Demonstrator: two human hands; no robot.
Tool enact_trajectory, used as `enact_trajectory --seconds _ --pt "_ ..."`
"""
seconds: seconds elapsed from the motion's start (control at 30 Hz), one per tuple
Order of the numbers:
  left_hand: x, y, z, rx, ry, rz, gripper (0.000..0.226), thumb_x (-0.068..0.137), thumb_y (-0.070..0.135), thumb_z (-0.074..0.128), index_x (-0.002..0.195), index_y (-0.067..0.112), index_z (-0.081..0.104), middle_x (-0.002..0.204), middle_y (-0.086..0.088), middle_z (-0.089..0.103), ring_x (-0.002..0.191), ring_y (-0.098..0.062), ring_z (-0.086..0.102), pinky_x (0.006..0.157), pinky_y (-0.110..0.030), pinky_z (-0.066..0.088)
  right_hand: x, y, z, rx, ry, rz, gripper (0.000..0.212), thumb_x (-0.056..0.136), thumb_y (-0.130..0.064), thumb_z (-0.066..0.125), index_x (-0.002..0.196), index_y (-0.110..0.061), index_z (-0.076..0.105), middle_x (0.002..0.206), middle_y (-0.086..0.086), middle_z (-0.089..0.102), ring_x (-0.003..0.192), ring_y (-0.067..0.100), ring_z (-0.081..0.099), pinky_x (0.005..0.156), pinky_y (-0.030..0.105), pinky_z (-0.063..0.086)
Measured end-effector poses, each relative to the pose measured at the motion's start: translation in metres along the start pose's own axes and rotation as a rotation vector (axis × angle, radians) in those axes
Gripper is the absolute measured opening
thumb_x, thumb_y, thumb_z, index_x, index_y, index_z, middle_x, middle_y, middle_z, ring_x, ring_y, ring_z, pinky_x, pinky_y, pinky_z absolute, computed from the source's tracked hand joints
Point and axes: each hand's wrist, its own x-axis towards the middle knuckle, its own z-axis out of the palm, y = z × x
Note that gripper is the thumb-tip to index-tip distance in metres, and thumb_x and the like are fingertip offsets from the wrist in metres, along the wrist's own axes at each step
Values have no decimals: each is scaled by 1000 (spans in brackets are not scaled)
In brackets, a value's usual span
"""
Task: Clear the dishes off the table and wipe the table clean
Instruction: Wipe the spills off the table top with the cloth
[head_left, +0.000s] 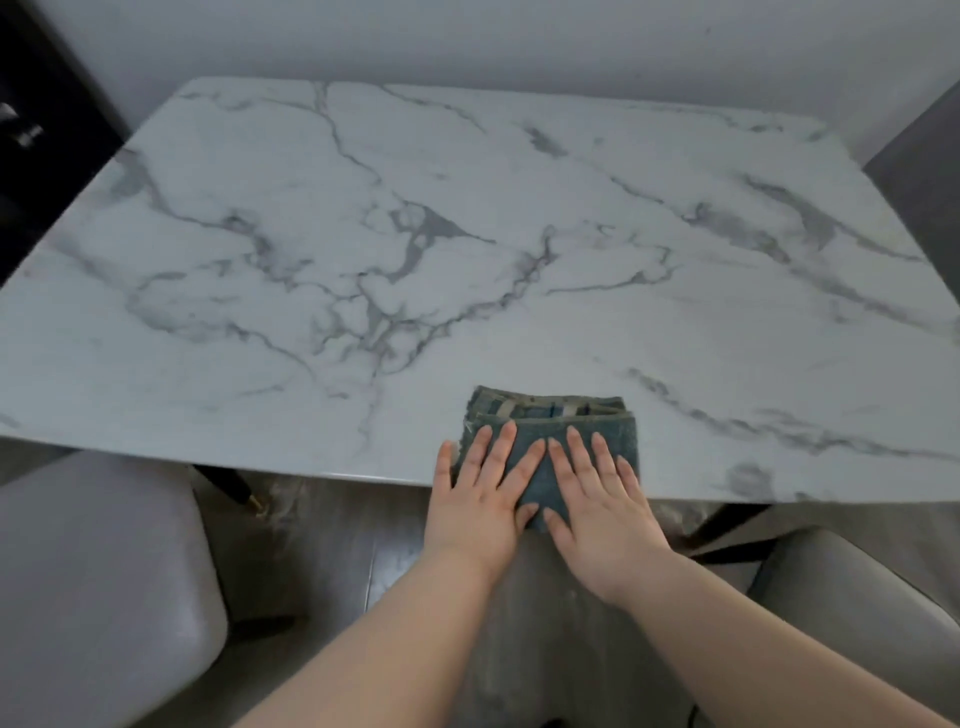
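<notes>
A folded blue-grey cloth (550, 415) lies at the near edge of the white marble table (415, 234), with its near end hanging over the rim. My left hand (480, 499) presses flat on the cloth's left half, fingers straight and spread. My right hand (597, 504) lies flat on its right half, index finger beside the left index finger. No dishes show on the tabletop.
A grey padded chair (98, 587) stands at the near left, another grey chair (857, 597) at the near right. Black table legs (234, 486) show under the near edge. A grey wall runs behind the table; dark furniture (36, 130) stands at far left.
</notes>
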Motion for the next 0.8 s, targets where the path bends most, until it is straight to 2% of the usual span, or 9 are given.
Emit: enact_trajectory --seconds 0.07,0.23,0.3,0.37,0.47,0.53,0.67,0.73,0.8 --pt "-10 -32 3 28 56 -4 64 78 57 -13 138 40 -30 149 10 -33 148 -18 -15 108 -47 -21 11 -32 0 9 9 -22 73 91 -54 8 149 -23 -22 157 -1 -28 143 22 -27 118 40 -10" --pt "-43 -141 0 38 94 -111 59 98 55 12 138 41 -30 147 9 -36 146 -14 -18 111 -48 -20 47 -141 -1 26 37 -125 71 99 -50 22 151 -23 -18 158 0 -25 144 23 -26 118 41 -11" --pt "-56 -181 -4 58 155 -138 64 94 57 22 149 40 -4 159 4 -7 149 -20 9 112 -49 -11 60 -180 -2 25 45 -171 70 99 -50 22 151 -22 -16 158 0 -24 144 23 -26 117 40 -13" --pt "-69 -216 -9 54 167 -183 69 82 53 60 144 29 41 152 -5 39 133 -28 47 109 -52 13 73 -218 -1 16 45 -218 69 99 -50 20 152 -22 -15 158 0 -24 144 23 -26 116 40 -15" --pt "-75 -248 -12 116 220 -158 78 61 37 86 130 12 59 139 -12 54 122 -31 58 104 -50 26 84 -254 2 1 45 -249 69 99 -50 19 152 -20 -14 158 1 -24 143 23 -27 116 41 -15" --pt "-74 -257 -14 98 245 -94 95 59 39 87 140 9 48 143 -11 50 125 -29 55 107 -44 30 86 -260 5 -10 58 -243 70 98 -52 18 152 -20 -14 157 -1 -26 141 20 -30 117 41 -15" --pt "-62 -241 -12 10 158 -92 124 65 49 78 153 23 -6 152 -13 37 135 -33 43 105 -42 38 83 -241 3 9 60 -256 69 97 -53 16 152 -21 -11 153 -8 -28 143 14 -26 117 35 -14" --pt "-55 -222 -16 -19 70 -92 111 85 49 60 145 27 -30 159 -10 -1 147 -30 10 116 -42 16 79 -223 1 17 71 -229 69 93 -52 10 152 -23 -11 156 -9 -24 145 14 -22 116 33 -14" --pt "-42 -195 -24 -4 49 -18 89 97 47 38 136 29 -40 148 -4 -35 141 -21 -24 117 -39 -7 72 -197 -1 37 90 -174 72 89 -53 5 152 -25 -11 157 -10 -22 146 13 -20 116 33 -13"
